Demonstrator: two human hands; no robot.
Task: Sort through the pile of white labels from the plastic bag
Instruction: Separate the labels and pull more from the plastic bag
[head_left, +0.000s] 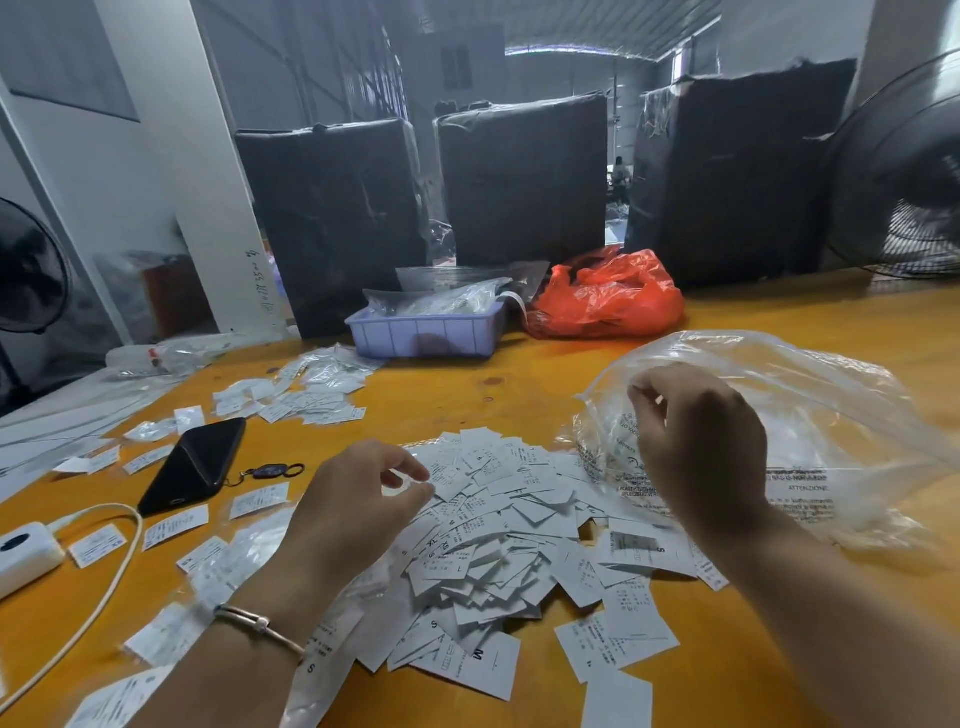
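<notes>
The pile of white labels (498, 540) lies heaped on the orange table (519, 374), directly in front of you, between your two forearms; size letters such as S, M, L and XL show on several slips. Its right edge runs up against the mouth of the clear plastic bag (810, 415), which stands crumpled and puffed on the table to the right, printed warning text visible on its lower side.

Your right hand (701, 441) is raised at the bag's near edge, fingers curled with the tips drawn together on the film, so it appears to pinch the plastic. Your left hand (353, 499) hovers over the pile's left margin, fingers loosely bent, thumb and forefinger close to each other; whether a label sits between them cannot be told. A thin bracelet (260, 623) circles the left wrist.

Left of the pile, single labels and small clear sleeves lie scattered, with a second, smaller heap (311, 395) farther back. Among them rest a black phone (195, 462) with a key fob (270, 472) just beside it, and a white charger (26, 556) with its cable (104, 597) near the left edge.

At the table's far side stand a lilac tray (426, 332) holding bagged items and, just right of it, a red plastic bag (608, 296). Dark wrapped bales (524, 176) rise behind; a fan (904, 171) stands at the right.
</notes>
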